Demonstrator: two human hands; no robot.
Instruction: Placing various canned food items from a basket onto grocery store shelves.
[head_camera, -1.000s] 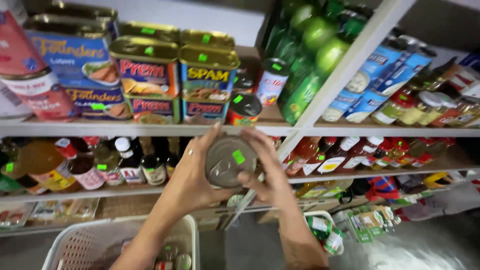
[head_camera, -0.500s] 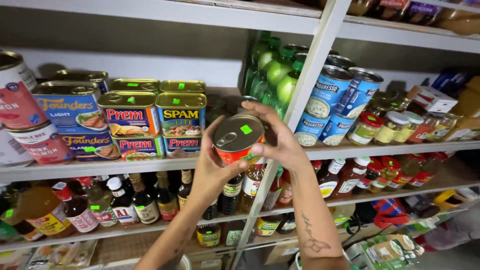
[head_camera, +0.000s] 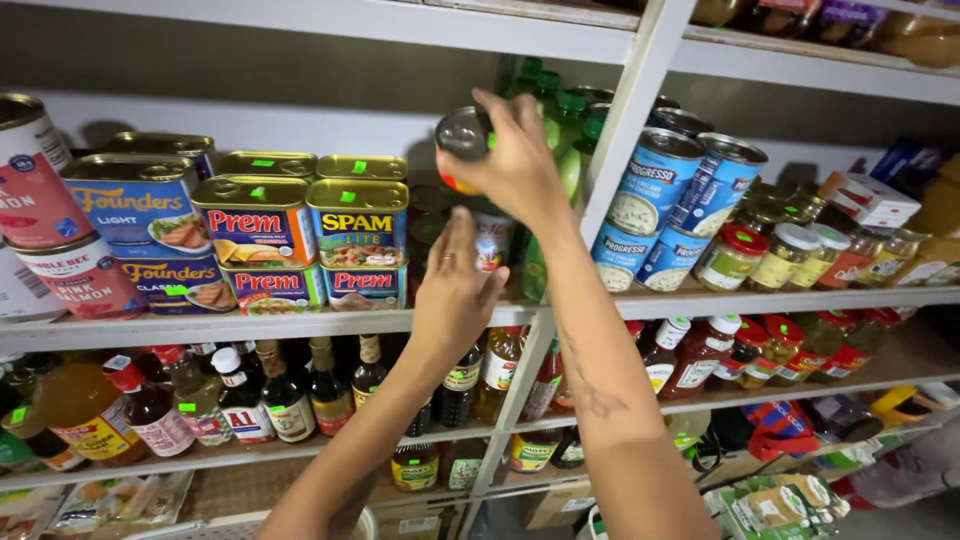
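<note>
My right hand is raised to the middle shelf and is closed round a small round can with a silver lid and a red side. The can hangs above other small cans standing deep on that shelf. Just below, my left hand is held flat with its fingers stretched toward those cans and nothing in it. I cannot tell whether it touches them.
Rectangular meat tins are stacked left of my hands. Green bottles stand behind them. Blue soup cans and jars lie right of the white shelf post. Sauce bottles fill the lower shelf.
The can has gone up from chest height to the middle shelf in my right hand. My left hand has let go of it and now hovers under it.
</note>
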